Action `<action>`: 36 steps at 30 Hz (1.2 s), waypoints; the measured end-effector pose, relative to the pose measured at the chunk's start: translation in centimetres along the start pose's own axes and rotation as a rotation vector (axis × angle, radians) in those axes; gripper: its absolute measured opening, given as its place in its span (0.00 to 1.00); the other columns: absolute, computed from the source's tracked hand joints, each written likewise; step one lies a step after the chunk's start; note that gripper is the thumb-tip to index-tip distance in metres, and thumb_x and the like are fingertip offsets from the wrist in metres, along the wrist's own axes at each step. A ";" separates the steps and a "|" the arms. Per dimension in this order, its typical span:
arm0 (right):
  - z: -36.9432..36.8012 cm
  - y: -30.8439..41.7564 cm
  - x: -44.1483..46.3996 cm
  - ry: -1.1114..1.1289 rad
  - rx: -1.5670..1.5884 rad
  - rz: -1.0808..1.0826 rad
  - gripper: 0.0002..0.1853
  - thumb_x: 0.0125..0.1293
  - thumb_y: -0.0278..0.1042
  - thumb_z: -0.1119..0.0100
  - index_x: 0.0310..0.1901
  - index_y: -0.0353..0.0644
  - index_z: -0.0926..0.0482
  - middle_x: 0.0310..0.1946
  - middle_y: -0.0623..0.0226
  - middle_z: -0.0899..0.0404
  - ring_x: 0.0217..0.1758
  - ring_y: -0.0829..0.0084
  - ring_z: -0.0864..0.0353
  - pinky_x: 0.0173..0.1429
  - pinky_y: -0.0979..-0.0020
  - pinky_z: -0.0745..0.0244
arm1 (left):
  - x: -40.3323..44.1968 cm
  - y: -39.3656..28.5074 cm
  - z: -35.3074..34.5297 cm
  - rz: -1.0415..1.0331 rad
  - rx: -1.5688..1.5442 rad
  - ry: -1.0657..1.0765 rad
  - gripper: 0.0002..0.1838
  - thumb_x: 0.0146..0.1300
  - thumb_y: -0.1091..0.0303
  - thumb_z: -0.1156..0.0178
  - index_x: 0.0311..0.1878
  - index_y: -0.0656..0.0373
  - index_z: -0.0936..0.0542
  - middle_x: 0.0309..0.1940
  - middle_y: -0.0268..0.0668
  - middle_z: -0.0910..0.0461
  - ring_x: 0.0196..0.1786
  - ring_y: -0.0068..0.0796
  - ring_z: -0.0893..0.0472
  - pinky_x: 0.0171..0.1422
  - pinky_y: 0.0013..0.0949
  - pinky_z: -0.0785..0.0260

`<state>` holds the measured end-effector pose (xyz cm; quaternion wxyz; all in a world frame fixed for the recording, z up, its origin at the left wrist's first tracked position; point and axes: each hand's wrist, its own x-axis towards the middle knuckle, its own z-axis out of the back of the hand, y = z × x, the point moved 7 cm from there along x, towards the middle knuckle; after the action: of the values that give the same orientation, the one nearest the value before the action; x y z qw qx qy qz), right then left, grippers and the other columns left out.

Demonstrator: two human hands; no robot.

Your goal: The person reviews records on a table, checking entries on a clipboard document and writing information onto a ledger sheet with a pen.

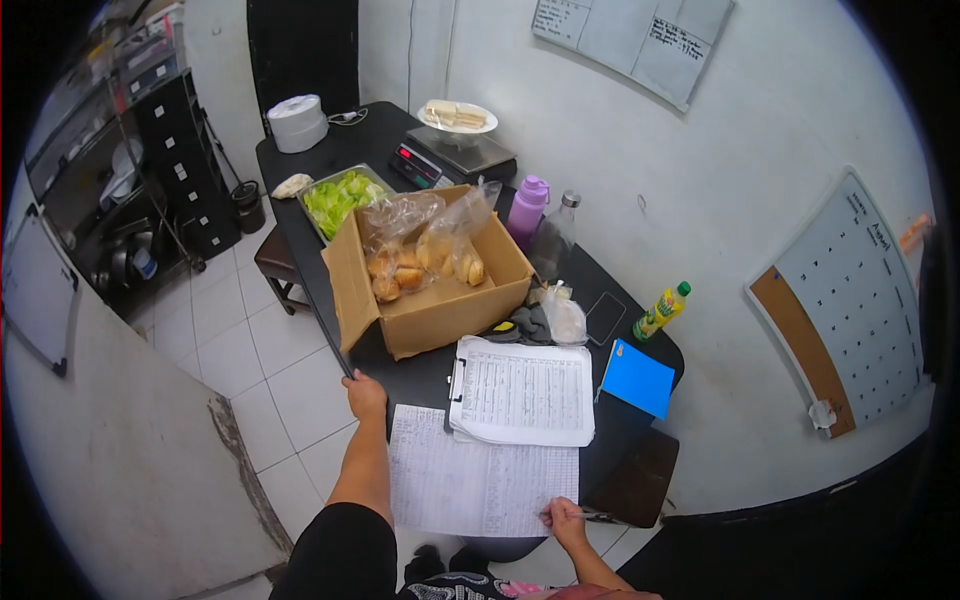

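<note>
My left hand [367,395] is at the left edge of the black table [400,378], its fingers curled on the rim. Low in the view, my right hand [565,523] holds a pen [592,516] over the bottom right of a wide, handwritten sheet [440,480]. A clipboard [455,385] with a stack of printed, filled-in forms [525,390] lies on the sheet's upper part. Just beyond it stands an open cardboard box [450,318] with plastic bags of bread rolls [400,270] inside.
A tray of lettuce [345,200], a digital scale [455,155] bearing a plate [485,122], a purple bottle [527,210] and a glass bottle [553,240] stand behind the box. On the right are a phone [606,318], a green-capped bottle [661,312] and a blue notebook [637,378].
</note>
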<state>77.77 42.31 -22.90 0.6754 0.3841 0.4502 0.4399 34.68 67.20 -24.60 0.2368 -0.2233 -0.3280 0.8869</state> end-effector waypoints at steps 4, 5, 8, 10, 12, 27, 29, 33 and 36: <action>0.0 0.5 -0.2 0.000 0.016 -0.031 0.17 0.69 0.38 0.56 0.26 0.36 0.25 0.20 0.67 0.25 0.22 0.81 0.27 0.28 0.78 0.29 | -0.5 -0.4 0.4 0.007 0.007 0.013 0.22 0.68 0.53 0.63 0.51 0.66 0.37 0.41 0.58 0.24 0.46 0.58 0.24 0.51 0.51 0.33; 0.0 0.6 -0.2 0.001 0.016 -0.035 0.17 0.69 0.38 0.56 0.26 0.36 0.25 0.20 0.68 0.25 0.22 0.81 0.28 0.28 0.78 0.29 | -0.5 -0.5 0.3 0.002 0.006 0.014 0.22 0.68 0.53 0.63 0.51 0.66 0.37 0.42 0.58 0.24 0.46 0.58 0.24 0.51 0.51 0.33; 0.0 0.1 -0.1 0.006 0.007 -0.019 0.18 0.69 0.38 0.56 0.26 0.37 0.25 0.20 0.68 0.25 0.22 0.81 0.28 0.28 0.78 0.29 | -0.3 -0.4 0.3 -0.006 0.008 0.019 0.22 0.68 0.53 0.63 0.51 0.66 0.37 0.42 0.58 0.24 0.46 0.58 0.24 0.51 0.51 0.33; -0.1 0.2 -0.2 0.006 0.016 -0.029 0.18 0.69 0.38 0.56 0.26 0.37 0.26 0.20 0.68 0.25 0.22 0.81 0.28 0.29 0.78 0.29 | -0.2 -0.2 0.1 -0.005 0.011 0.024 0.22 0.68 0.53 0.63 0.51 0.66 0.37 0.42 0.58 0.24 0.46 0.58 0.24 0.51 0.51 0.33; -0.1 0.6 -0.2 -0.001 0.040 -0.042 0.17 0.68 0.37 0.55 0.26 0.36 0.25 0.20 0.68 0.25 0.22 0.81 0.28 0.28 0.78 0.30 | -0.2 -0.2 0.1 -0.005 0.013 0.014 0.22 0.68 0.53 0.63 0.51 0.66 0.37 0.42 0.58 0.24 0.46 0.58 0.24 0.51 0.51 0.33; 0.0 0.8 -0.4 -0.015 0.039 -0.008 0.15 0.66 0.34 0.53 0.24 0.36 0.26 0.19 0.70 0.27 0.21 0.81 0.31 0.27 0.78 0.33 | -0.4 -0.4 0.3 -0.010 0.002 0.024 0.23 0.68 0.53 0.64 0.51 0.66 0.38 0.44 0.59 0.24 0.48 0.58 0.25 0.52 0.50 0.34; -0.1 0.4 -0.3 -0.024 0.066 -0.028 0.15 0.66 0.34 0.53 0.24 0.36 0.26 0.19 0.70 0.27 0.21 0.81 0.31 0.27 0.78 0.33 | -0.4 -0.4 0.3 -0.010 0.000 0.027 0.23 0.68 0.53 0.64 0.51 0.66 0.38 0.43 0.59 0.24 0.48 0.58 0.25 0.52 0.50 0.34; -0.1 0.4 -0.2 -0.017 0.023 0.006 0.15 0.67 0.35 0.54 0.25 0.36 0.26 0.19 0.68 0.26 0.22 0.81 0.29 0.27 0.78 0.32 | -0.8 -0.8 0.7 -0.010 0.007 0.020 0.23 0.68 0.53 0.64 0.50 0.66 0.38 0.43 0.58 0.24 0.47 0.58 0.25 0.52 0.51 0.34; 0.0 0.2 -0.2 -0.007 -0.038 0.039 0.17 0.69 0.37 0.55 0.26 0.35 0.26 0.21 0.66 0.24 0.22 0.80 0.27 0.28 0.78 0.29 | -0.6 -0.7 0.6 -0.018 0.002 0.022 0.22 0.68 0.53 0.64 0.50 0.66 0.38 0.42 0.59 0.24 0.47 0.58 0.25 0.52 0.51 0.34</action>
<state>77.67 42.15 -22.65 0.6754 0.3814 0.4318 0.4603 35.05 67.02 -23.60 0.2484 -0.2298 -0.3264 0.8826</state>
